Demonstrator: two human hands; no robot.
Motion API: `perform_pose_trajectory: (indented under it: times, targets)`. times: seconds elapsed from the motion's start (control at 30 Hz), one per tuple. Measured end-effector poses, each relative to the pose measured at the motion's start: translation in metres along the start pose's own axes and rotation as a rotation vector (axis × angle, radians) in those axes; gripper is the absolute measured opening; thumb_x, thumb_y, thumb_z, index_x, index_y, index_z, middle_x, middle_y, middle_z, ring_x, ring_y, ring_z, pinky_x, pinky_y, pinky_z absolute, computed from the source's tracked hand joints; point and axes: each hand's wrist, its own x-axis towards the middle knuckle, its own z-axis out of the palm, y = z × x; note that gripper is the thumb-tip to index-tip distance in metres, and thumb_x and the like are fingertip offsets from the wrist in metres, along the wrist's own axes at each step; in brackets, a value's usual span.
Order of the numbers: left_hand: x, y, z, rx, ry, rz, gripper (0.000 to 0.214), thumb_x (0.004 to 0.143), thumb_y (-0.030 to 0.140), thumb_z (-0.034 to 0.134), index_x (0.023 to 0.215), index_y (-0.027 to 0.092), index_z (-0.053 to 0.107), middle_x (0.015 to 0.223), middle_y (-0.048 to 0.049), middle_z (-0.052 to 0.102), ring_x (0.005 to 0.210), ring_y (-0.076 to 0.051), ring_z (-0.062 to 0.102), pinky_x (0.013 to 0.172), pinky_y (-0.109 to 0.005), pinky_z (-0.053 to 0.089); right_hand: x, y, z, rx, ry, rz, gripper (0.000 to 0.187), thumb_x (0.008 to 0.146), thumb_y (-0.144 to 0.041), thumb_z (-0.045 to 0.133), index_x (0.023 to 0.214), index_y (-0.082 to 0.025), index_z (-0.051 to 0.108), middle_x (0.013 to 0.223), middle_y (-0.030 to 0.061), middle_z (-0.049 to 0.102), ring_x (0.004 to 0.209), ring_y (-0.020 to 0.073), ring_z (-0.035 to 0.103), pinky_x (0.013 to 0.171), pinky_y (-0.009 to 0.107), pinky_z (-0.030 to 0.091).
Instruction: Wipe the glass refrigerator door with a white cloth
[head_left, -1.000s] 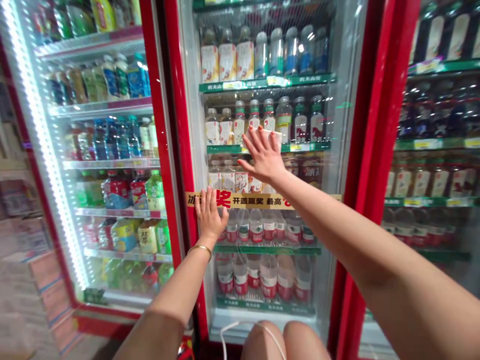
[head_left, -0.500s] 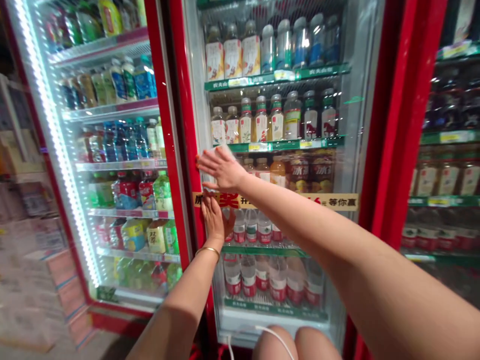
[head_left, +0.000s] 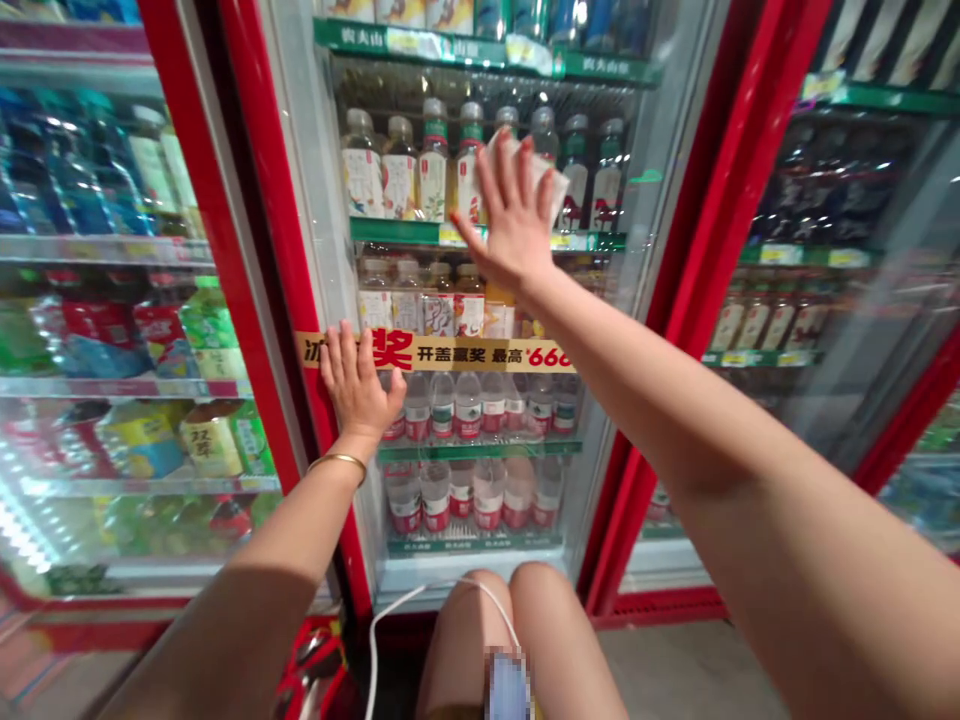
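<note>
My right hand (head_left: 517,215) lies with spread fingers over a white wipe, perhaps a tissue (head_left: 556,190), and holds it against the glass of a red-framed drinks fridge (head_left: 270,200). Bottled drinks (head_left: 433,165) stand on the shelf behind that glass. Lower and to the left, my left hand (head_left: 358,385), with a gold bangle (head_left: 341,460) at the wrist, rests flat on the door. Its fingers are stretched out and hold nothing; they overlap the left part of a tan banner strip (head_left: 465,355) with red and black characters.
Other drinks fridges stand on the left (head_left: 180,200) and right (head_left: 780,250). My knees (head_left: 480,610) are close to the door's lower part. A white cable (head_left: 375,640) loops across them. Red objects (head_left: 319,665) lie on the floor at the lower left.
My right hand has swept the wipe rightward across the glass, away from the left frame. The left hand stays by the banner's left end. The view has tilted down and turned right.
</note>
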Motion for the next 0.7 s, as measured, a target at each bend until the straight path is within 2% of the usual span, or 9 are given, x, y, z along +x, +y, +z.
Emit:
perform_pose_trajectory:
  times: [0.07, 0.17, 0.23, 0.37, 0.47, 0.5, 0.57, 0.6, 0.7]
  targets:
    - [0.0, 0.0, 0.0, -0.013, 0.001, 0.002, 0.085, 0.1, 0.05, 0.056, 0.175, 0.015, 0.034, 0.187, -0.021, 0.021, 0.179, -0.032, 0.002, 0.146, -0.061, 0.005, -0.045, -0.012, 0.001, 0.026, -0.214, -0.335, 0.09, 0.109, -0.073, 0.042, 0.177, -0.014, 0.03, 0.185, 0.0185, 0.021, 0.174, 0.0396, 0.015, 0.137, 0.074, 0.007]
    - [0.001, 0.001, -0.001, -0.037, -0.026, -0.027, 0.086, 0.099, 0.049, 0.058, 0.175, 0.016, 0.034, 0.188, -0.0196, 0.019, 0.179, -0.034, 0.002, 0.145, -0.063, 0.002, -0.08, 0.004, -0.007, 0.049, -0.481, -0.788, 0.081, 0.109, -0.07, 0.049, 0.175, -0.025, 0.036, 0.186, 0.0054, 0.027, 0.175, 0.0296, 0.018, 0.141, 0.065, 0.01]
    - [0.002, 0.002, -0.003, -0.035, -0.035, -0.036, 0.088, 0.098, 0.048, 0.059, 0.175, 0.016, 0.033, 0.189, -0.0191, 0.017, 0.179, -0.034, 0.002, 0.146, -0.062, 0.001, -0.07, 0.042, -0.019, 0.016, -0.425, -0.74, 0.078, 0.11, -0.068, 0.044, 0.171, -0.02, 0.043, 0.186, 0.0072, 0.023, 0.175, 0.0312, 0.016, 0.138, 0.07, 0.012]
    - [0.002, 0.003, -0.004, 0.007, -0.042, -0.024, 0.089, 0.099, 0.047, 0.059, 0.177, 0.017, 0.03, 0.189, -0.0178, 0.015, 0.179, -0.034, 0.001, 0.146, -0.062, 0.003, -0.037, 0.107, -0.033, -0.101, -0.099, -0.037, 0.092, 0.108, -0.053, 0.004, 0.148, 0.011, 0.056, 0.181, 0.0278, -0.005, 0.172, 0.0438, 0.007, 0.131, 0.073, 0.015]
    - [0.0, 0.0, -0.004, 0.021, -0.037, -0.006, 0.091, 0.1, 0.045, 0.06, 0.18, 0.019, 0.023, 0.19, -0.016, 0.01, 0.179, -0.035, 0.001, 0.145, -0.064, 0.005, -0.082, 0.089, -0.026, -0.049, -0.037, 0.25, 0.084, 0.113, -0.063, 0.027, 0.175, -0.006, 0.026, 0.186, 0.0213, 0.001, 0.176, 0.0397, 0.003, 0.133, 0.08, 0.013]
    - [-0.001, -0.001, -0.003, 0.02, -0.034, 0.009, 0.092, 0.1, 0.044, 0.06, 0.18, 0.021, 0.021, 0.19, -0.0148, 0.008, 0.179, -0.036, 0.0, 0.145, -0.065, 0.005, -0.11, 0.075, -0.021, -0.009, -0.089, 0.151, 0.087, 0.111, -0.067, 0.035, 0.179, -0.014, 0.02, 0.188, 0.0182, 0.006, 0.177, 0.0399, 0.005, 0.133, 0.083, 0.012]
    - [-0.001, -0.005, -0.001, 0.017, -0.044, 0.07, 0.088, 0.101, 0.039, 0.06, 0.18, 0.028, 0.022, 0.19, -0.0108, 0.009, 0.178, -0.037, 0.002, 0.144, -0.069, 0.002, -0.17, 0.049, -0.011, 0.103, -0.297, -0.3, 0.086, 0.109, -0.069, 0.044, 0.179, -0.022, 0.028, 0.188, 0.014, 0.021, 0.176, 0.0403, 0.016, 0.137, 0.08, 0.014]
    - [0.0, -0.007, 0.001, 0.018, -0.064, 0.115, 0.085, 0.101, 0.036, 0.059, 0.18, 0.033, 0.025, 0.19, -0.0083, 0.012, 0.178, -0.036, 0.004, 0.143, -0.07, -0.001, -0.194, 0.044, -0.009, 0.134, -0.356, -0.43, 0.079, 0.105, -0.071, 0.052, 0.175, -0.035, 0.04, 0.185, 0.003, 0.035, 0.173, 0.0323, 0.029, 0.142, 0.066, 0.021]
    - [0.004, -0.013, 0.003, 0.022, -0.184, 0.279, 0.078, 0.101, 0.032, 0.059, 0.174, 0.044, 0.037, 0.186, -0.0018, 0.029, 0.178, -0.032, 0.011, 0.143, -0.068, -0.009, -0.22, 0.068, -0.014, 0.154, -0.383, -0.486, 0.073, 0.103, -0.074, 0.054, 0.17, -0.045, 0.046, 0.181, -0.007, 0.043, 0.171, 0.0274, 0.035, 0.144, 0.056, 0.022]
